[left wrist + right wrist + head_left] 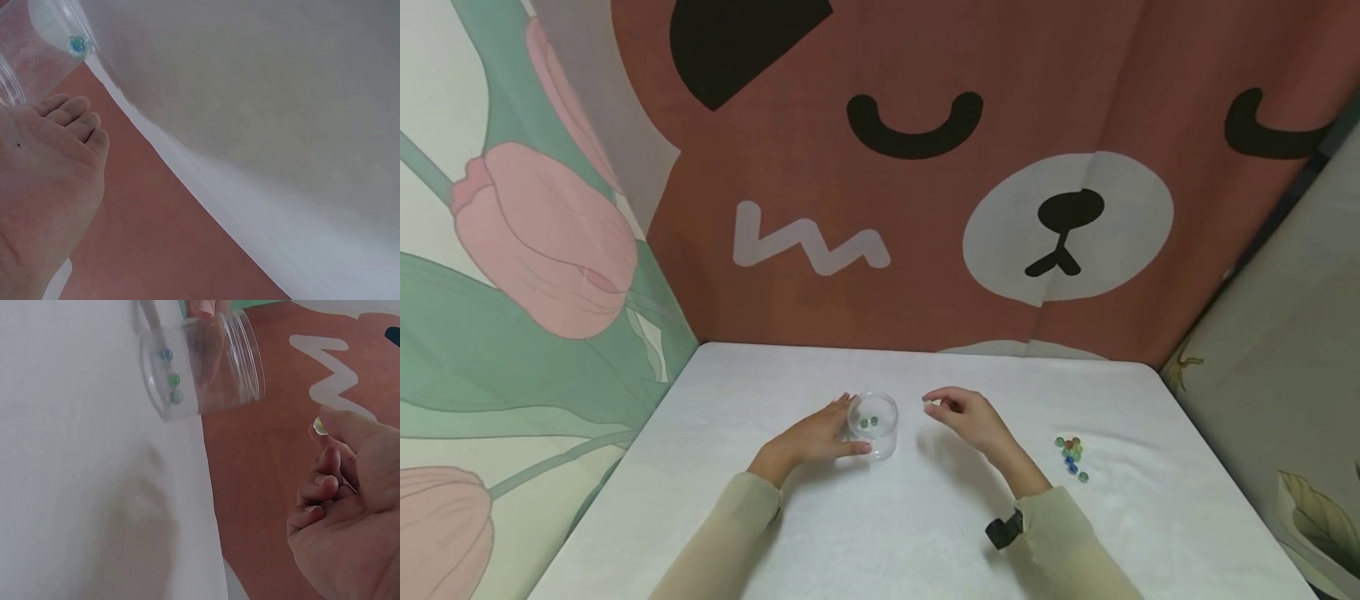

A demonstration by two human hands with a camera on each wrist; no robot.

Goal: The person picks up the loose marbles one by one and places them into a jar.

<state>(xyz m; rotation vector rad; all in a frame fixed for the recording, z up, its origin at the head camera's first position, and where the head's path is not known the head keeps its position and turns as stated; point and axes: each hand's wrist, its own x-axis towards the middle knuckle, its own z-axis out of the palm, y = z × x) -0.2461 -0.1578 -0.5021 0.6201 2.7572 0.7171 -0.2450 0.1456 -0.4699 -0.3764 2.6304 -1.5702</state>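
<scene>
A transparent plastic jar [883, 446] stands on the white table in the head view. Inside its base lie green and bluish marbles [174, 380], three of them showing in the right wrist view. My left hand [816, 433] holds the jar from the left, thumb on the near side and fingers behind. In the left wrist view the palm and fingers lie along the jar wall [37, 50]. To the right of the jar, above the table, my right hand [968, 415] pinches a clear yellowish marble [320, 426] between thumb and index finger, apart from the jar.
A loose group of marbles [1070, 450], green, blue and reddish, lies on the white table [910, 533] right of my right forearm. A brown curtain with a bear print [820, 317] hangs behind the far edge, and a tulip-print curtain [550, 242] stands at left.
</scene>
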